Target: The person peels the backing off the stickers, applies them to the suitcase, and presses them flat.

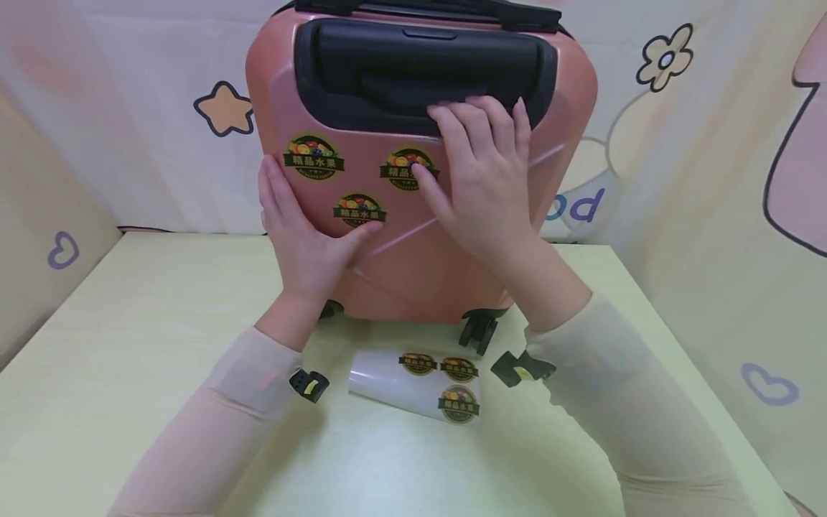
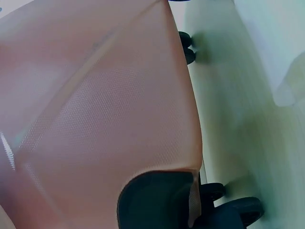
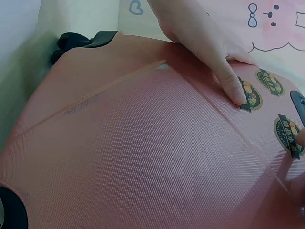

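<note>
A pink hard-shell suitcase [image 1: 413,287] stands upright, its ribbed front towards me. Three round fruit-logo stickers are on its upper front: an upper left sticker [image 1: 314,158], a lower sticker [image 1: 357,207] and a right sticker [image 1: 399,172]. My left hand [image 1: 304,248] rests along the left edge with straight fingers, its thumb extended to the lower sticker. The right hand [image 1: 487,169] spreads over the front, fingertips at the lip of the black handle recess [image 1: 420,61], thumb touching the right sticker. In the right wrist view, the left thumb [image 3: 233,90] lies against the lower sticker.
A glossy sticker sheet [image 1: 388,377] with three similar stickers lies on the pale table [image 1: 161,323] before the suitcase, one end curling up. Black caster wheels [image 1: 479,330] stand at the suitcase's base. A patterned curtain [image 1: 148,129] hangs close behind and at both sides.
</note>
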The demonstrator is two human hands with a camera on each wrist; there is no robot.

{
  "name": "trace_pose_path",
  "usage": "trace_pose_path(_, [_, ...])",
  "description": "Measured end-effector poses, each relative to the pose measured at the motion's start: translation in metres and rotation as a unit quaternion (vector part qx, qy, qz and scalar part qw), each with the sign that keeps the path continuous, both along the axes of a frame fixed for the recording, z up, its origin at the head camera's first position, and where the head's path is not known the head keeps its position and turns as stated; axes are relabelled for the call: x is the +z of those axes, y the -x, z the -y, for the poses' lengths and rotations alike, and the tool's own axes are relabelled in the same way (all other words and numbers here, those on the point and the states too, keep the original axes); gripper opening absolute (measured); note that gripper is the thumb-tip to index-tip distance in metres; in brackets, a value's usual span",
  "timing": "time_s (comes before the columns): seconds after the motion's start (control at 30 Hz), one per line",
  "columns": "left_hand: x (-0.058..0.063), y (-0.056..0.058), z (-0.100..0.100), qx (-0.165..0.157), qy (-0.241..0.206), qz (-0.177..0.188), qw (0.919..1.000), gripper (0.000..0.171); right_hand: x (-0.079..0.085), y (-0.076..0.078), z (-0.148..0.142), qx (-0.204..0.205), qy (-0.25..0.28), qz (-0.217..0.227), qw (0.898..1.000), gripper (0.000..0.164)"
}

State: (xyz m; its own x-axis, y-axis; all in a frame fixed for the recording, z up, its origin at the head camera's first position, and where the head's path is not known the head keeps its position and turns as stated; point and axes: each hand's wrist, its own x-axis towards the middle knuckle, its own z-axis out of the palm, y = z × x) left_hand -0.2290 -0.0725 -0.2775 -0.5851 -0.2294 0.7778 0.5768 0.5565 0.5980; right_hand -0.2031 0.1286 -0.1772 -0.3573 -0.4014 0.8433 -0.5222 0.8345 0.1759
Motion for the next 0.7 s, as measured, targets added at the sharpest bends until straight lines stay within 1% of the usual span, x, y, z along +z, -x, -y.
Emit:
trace_pose_path(0.07, [0.000, 0.000, -0.001, -0.002, -0.007, 0.000, 1.0000, 0.116, 0.000, 0.000, 0.000, 0.002, 0.000, 0.000, 1.000, 0.049])
trace_pose_path(0.2, [-0.002, 0.002, -0.002, -0.026, -0.029, -0.032, 0.9987, 0.104, 0.000, 0.000, -0.001, 0.000, -0.002, 0.000, 1.000, 0.050])
trace_pose_path(0.23, [-0.003, 0.002, -0.002, -0.040, -0.043, -0.045, 0.9973, 0.099, 0.000, 0.001, -0.001, 0.000, -0.001, 0.000, 1.000, 0.050])
trace_pose_path(0.3, [-0.003, 0.002, -0.001, -0.059, -0.064, -0.062, 0.9943, 0.082, 0.000, 0.001, -0.001, -0.001, -0.002, 0.002, 1.000, 0.050])
trace_pose_path(0.4, [-0.003, 0.002, 0.001, -0.074, -0.087, -0.070, 0.9910, 0.066, -0.001, 0.001, -0.002, -0.002, -0.003, 0.004, 1.000, 0.051])
trace_pose_path(0.43, [-0.002, 0.002, 0.001, -0.065, -0.084, -0.068, 0.9920, 0.066, -0.001, 0.001, -0.002, -0.004, -0.003, 0.005, 1.000, 0.051])
trace_pose_path(0.47, [-0.001, 0.001, 0.000, -0.052, -0.071, -0.062, 0.9941, 0.070, -0.001, 0.001, -0.002, -0.005, -0.004, 0.004, 1.000, 0.051])
trace_pose_path(0.5, [0.000, 0.001, -0.001, -0.037, -0.055, -0.060, 0.9960, 0.079, -0.001, 0.001, -0.003, -0.007, -0.005, 0.003, 1.000, 0.051])
trace_pose_path(0.57, [0.002, 0.001, -0.004, 0.001, -0.003, -0.062, 0.9981, 0.099, -0.001, 0.000, -0.003, -0.008, -0.005, -0.001, 1.000, 0.051])
trace_pose_path(0.63, [0.005, 0.001, -0.005, 0.039, 0.049, -0.072, 0.9954, 0.114, -0.002, 0.000, -0.003, -0.006, -0.006, -0.003, 1.000, 0.051])
trace_pose_path(0.7, [0.009, 0.001, -0.005, 0.057, 0.084, -0.087, 0.9911, 0.120, -0.001, 0.001, -0.002, -0.001, -0.007, -0.006, 1.000, 0.052])
